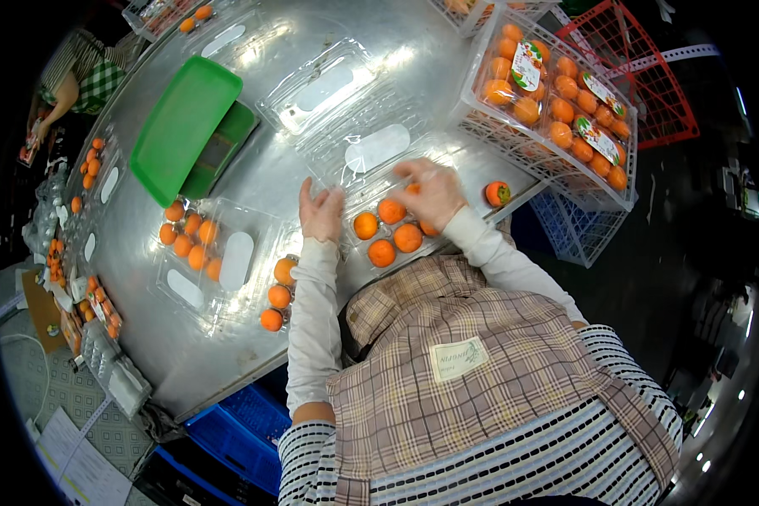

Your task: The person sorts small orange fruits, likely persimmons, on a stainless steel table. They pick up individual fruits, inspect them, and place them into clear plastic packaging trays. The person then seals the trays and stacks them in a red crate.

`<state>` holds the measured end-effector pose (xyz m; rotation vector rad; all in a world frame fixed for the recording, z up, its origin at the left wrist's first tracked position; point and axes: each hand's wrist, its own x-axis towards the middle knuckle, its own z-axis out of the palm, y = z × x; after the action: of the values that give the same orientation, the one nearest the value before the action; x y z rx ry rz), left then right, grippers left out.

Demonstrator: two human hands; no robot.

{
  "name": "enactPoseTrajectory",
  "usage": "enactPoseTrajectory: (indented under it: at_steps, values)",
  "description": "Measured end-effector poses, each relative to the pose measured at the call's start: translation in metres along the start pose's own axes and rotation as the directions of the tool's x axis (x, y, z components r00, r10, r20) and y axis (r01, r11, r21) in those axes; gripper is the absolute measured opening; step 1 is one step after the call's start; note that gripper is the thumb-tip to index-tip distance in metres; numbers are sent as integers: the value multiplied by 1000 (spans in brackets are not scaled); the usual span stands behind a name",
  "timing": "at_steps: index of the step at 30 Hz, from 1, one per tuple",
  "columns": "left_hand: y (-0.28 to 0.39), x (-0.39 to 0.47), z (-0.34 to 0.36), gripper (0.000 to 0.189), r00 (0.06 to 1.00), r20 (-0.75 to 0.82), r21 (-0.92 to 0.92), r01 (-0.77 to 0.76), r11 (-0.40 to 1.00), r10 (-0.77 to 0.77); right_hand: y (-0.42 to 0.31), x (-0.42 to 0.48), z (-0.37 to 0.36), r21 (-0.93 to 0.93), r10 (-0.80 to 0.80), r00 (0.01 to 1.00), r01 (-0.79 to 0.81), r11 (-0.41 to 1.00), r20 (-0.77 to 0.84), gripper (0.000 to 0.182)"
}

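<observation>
Directly before me, a clear plastic clamshell tray [354,250] lies on the metal table with several orange persimmons [408,238] in its near half. Its lid, bearing a pale oval label [377,148], spreads away from me. My left hand [320,212] is raised at the tray's left side, fingers apart and holding nothing. Above the tray's right part is my right hand [435,193], blurred by motion. A persimmon [412,188] shows beside its fingers; whether they grip it, I cannot tell. One loose persimmon [498,193] with a green calyx lies right of that hand.
Filled clamshells [560,107] are stacked on a plastic crate at the right. A green tray [186,126] stands left of centre. Another open clamshell [193,237] with persimmons lies at the left, and empty ones [322,85] lie farther back. A co-worker's arm [57,111] shows far left.
</observation>
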<state>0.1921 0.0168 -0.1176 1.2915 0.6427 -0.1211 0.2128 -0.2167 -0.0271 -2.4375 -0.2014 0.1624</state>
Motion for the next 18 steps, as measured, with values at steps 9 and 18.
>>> enactPoseTrajectory:
  at_steps: [9,18]
  values:
    - [16,2,9,73,996,48,-159,86,984,-79,96,-8,-34,726,629,778,-429,538,-6,39]
    - [10,-55,-17,52,965,216,483,-235,843,146,94,-29,-53,789,519,853,-357,501,57,46]
